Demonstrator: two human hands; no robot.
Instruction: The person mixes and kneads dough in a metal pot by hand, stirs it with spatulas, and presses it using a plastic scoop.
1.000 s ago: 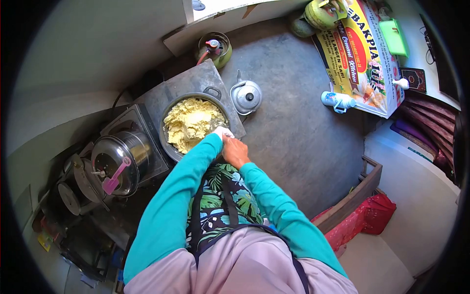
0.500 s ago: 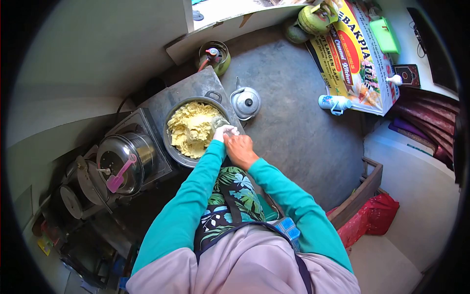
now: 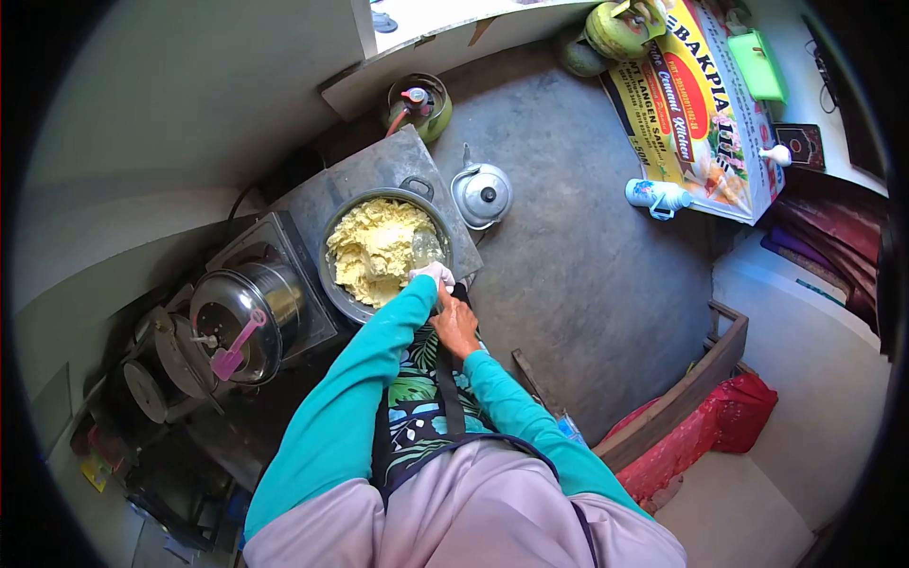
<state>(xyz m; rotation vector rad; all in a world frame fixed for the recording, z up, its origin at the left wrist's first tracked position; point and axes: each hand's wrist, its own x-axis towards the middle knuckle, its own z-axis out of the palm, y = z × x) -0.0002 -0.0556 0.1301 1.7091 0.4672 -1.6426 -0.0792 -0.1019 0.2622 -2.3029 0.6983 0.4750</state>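
Daylight enters above a pale wall [image 3: 189, 85], with grey floor [image 3: 578, 246] and a wooden-framed bench [image 3: 677, 393] below.

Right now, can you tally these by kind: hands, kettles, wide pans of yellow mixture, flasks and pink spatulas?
Hands: 2 (left hand, right hand)
Kettles: 1 (silver kettle)
Pans of yellow mixture: 1 (grey pan)
Flasks: 1 (light blue flask)
Pink spatulas: 1 (pink spatula)
Total: 6

There is room to pass over the floor [image 3: 578, 218] between the kettle [image 3: 481, 196] and flask [image 3: 658, 195]; across the worktop [image 3: 374, 163], the pot [image 3: 352, 307] stands in the way.
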